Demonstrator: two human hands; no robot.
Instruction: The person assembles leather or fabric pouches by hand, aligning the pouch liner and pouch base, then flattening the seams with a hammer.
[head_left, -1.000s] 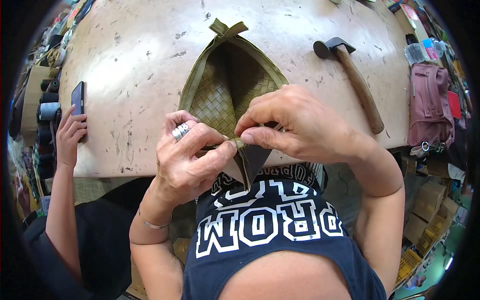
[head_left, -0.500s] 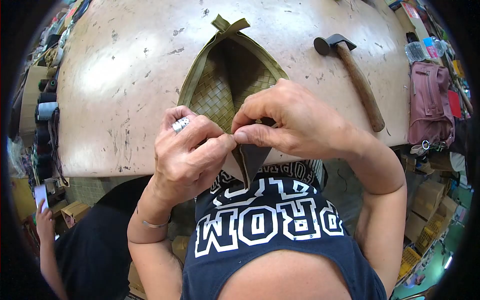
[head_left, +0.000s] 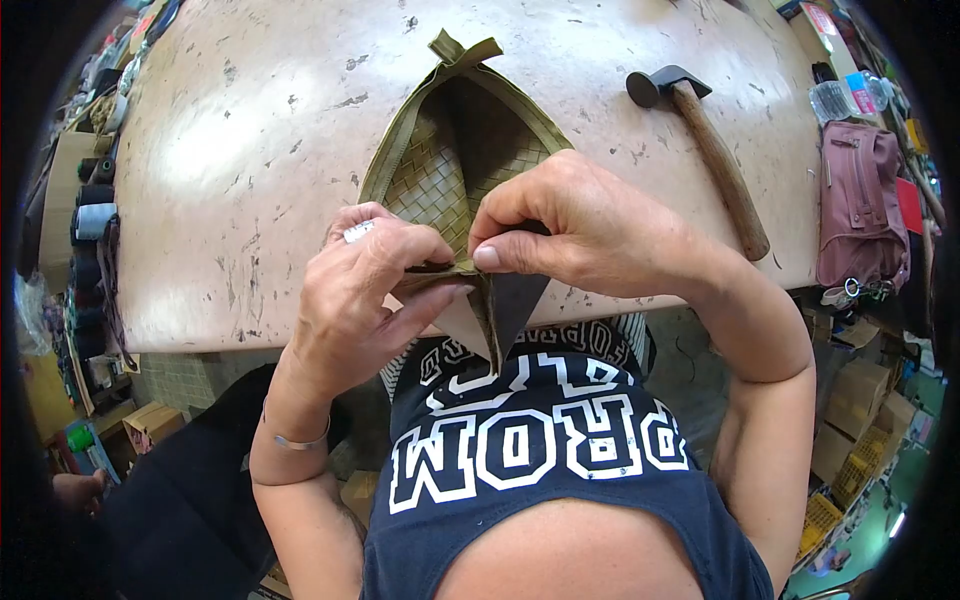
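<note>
An olive woven bag [head_left: 430, 185] lies at the table's near side, its mouth spread wide and edged with a smooth band. Two strap-like ends cross at its far tip, and a dark pointed flap [head_left: 515, 300] hangs over the near table edge. My left hand [head_left: 350, 285], with a silver ring, grips the near rim, fingers inside and thumb below. Close beside it, my right hand [head_left: 590, 235] pinches the same rim between thumb and forefinger. Its other fingers are curled, and part of the rim is hidden behind them.
A hammer [head_left: 722, 165] with a wooden handle lies on the worn table [head_left: 250, 200] to the right. Beyond are a pink bag [head_left: 855, 205] and a plastic bottle [head_left: 832, 102]. Thread spools [head_left: 95, 220] line the left edge. Another person's hand [head_left: 80, 492] shows at lower left.
My left thumb has dropped away from the right fingertips, baring more of the rim between the hands. The other person's hand at lower left has moved down, and the phone is out of sight.
</note>
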